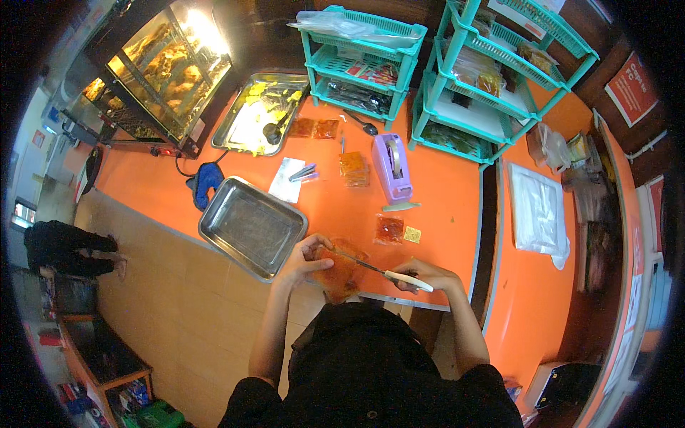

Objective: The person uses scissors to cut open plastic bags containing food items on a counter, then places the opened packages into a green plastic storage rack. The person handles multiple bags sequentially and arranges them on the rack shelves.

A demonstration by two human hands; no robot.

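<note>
My left hand (309, 260) grips the upper left edge of a clear plastic bag (342, 275) with reddish-orange contents, near the counter's front edge. In my right hand (423, 275) are white-handled scissors (409, 280), their dark blades reaching left to the bag's top edge. Whether the blades are apart is too small to tell. Just beyond lie a red sauce sachet (389, 229) and a small yellow packet (412, 234). Farther back, a stack of orange sachets (354, 169) lies left of a purple tape dispenser (392, 168).
An empty metal tray (252, 227) overhangs the counter edge left of my left hand. Behind it are a blue cloth item (206, 184), a tray with yellow scraps (259, 115) and a lit glass food warmer (171, 75). Turquoise racks (358, 69) stand at the back. A person (69, 249) bends at far left.
</note>
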